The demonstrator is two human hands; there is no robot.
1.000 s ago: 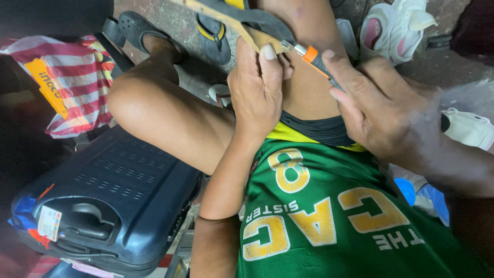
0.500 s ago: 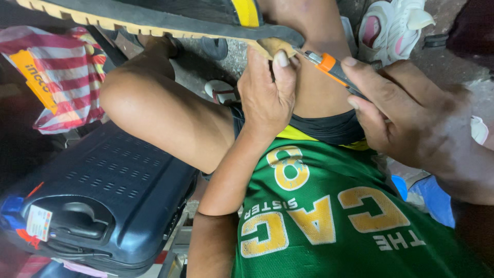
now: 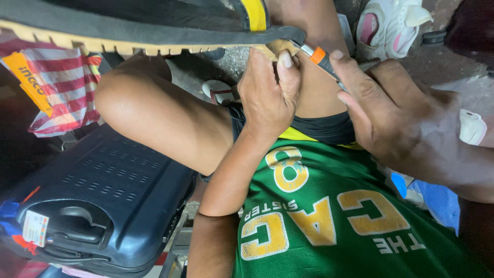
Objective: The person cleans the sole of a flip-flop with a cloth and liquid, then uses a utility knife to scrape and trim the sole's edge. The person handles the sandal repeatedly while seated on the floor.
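Black rubber shoe sole with a yellow-tan toothed edge (image 3: 128,36) runs across the top of the view, raised above the person's bare bent knee (image 3: 149,108), its right tip ending just over the 2 hands. The left hand (image 3: 270,95) reaches up from below, fingers (image 3: 285,62) curled closed and pinching a small tan scrap of sole material (image 3: 280,48) at that tip, thumb pressed against it. The right hand (image 3: 391,116) comes in from the right, its fingers closed around an orange-and-silver utility knife (image 3: 321,56); the index finger lies along the knife's body, and the metal end touches the tan scrap at the sole's tip.

Below the hands lie a green jersey with yellow lettering (image 3: 329,221) and dark shorts (image 3: 319,128). A dark blue hard plastic tool case with a moulded handle (image 3: 98,206) sits at the lower left, just beside the knee. A red-and-white striped bag (image 3: 62,90) lies behind the case at the left edge, under the sole. A white and pink sneaker (image 3: 391,23) rests on the ground at the upper right, well apart from the sole.
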